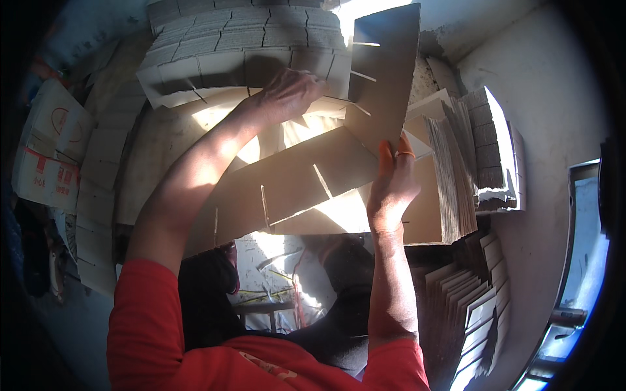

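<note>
My right hand, with orange covers on its fingertips, grips the lower end of a slotted cardboard strip that stands up and leans away. Another slotted cardboard strip slants across the table in front of me, its right end meeting the held one beside my right hand. Farther back, my left hand is closed, fingers curled, over a far cardboard strip. Its fingertips are partly hidden, so what it pinches cannot be made out.
Rows of stacked grey cardboard pieces line the far side. At the right stand a stack of brown cardboard sheets and bundled dividers; more cardboard pieces are below. A printed carton is at far left. Strong sunlight patches the table.
</note>
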`<state>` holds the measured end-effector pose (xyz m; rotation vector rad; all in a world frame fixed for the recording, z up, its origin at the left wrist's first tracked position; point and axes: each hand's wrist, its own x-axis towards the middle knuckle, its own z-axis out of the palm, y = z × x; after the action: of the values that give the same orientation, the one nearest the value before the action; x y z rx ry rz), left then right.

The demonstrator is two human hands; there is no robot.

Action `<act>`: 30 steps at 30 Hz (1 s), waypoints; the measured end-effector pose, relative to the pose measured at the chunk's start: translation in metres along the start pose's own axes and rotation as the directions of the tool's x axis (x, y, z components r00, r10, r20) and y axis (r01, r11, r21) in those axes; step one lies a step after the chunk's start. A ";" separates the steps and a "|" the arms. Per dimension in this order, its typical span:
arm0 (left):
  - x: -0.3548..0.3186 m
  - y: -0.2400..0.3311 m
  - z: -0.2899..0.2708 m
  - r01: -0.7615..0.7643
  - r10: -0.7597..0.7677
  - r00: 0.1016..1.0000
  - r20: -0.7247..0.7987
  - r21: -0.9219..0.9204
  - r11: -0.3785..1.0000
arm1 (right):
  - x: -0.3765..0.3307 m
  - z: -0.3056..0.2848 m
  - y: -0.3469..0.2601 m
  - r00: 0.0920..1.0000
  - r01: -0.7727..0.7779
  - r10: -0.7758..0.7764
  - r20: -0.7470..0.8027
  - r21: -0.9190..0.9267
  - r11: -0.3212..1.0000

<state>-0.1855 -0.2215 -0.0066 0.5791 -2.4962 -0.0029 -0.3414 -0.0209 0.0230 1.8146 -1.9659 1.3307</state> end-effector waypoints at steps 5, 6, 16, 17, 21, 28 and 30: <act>-0.006 0.018 -0.010 -0.059 0.059 0.992 -0.108 0.004 0.998 | 0.006 0.006 -0.008 0.977 -0.203 0.212 -0.011 0.250 0.947; -0.005 0.021 -0.012 -0.069 0.069 0.990 -0.122 0.003 0.998 | 0.000 0.008 0.006 0.997 -0.067 0.072 -0.033 0.129 0.989; -0.014 0.057 -0.036 -0.096 0.089 0.995 -0.045 -0.158 0.983 | -0.003 0.002 -0.005 0.942 -0.210 0.264 0.206 -0.248 0.946; -0.015 0.063 -0.036 -0.118 0.111 0.993 -0.048 -0.183 0.976 | -0.002 0.001 -0.004 0.915 -0.253 0.319 0.247 -0.264 0.931; -0.027 0.083 -0.039 -0.141 0.121 0.988 -0.096 -0.235 0.962 | -0.002 0.006 0.002 0.896 -0.269 0.344 0.282 -0.273 0.924; -0.025 0.083 -0.052 -0.020 -0.018 0.996 -0.091 -0.399 0.917 | -0.009 0.012 0.013 0.936 -0.215 0.246 0.250 -0.148 0.965; -0.026 0.074 -0.042 0.089 -0.095 0.995 0.011 -0.480 0.873 | -0.009 0.015 0.013 0.927 -0.238 0.277 0.252 -0.176 0.955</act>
<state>-0.1732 -0.1388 0.0239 0.4778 -2.3231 -0.6377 -0.3431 -0.0259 0.0017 1.8031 -2.4488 1.0077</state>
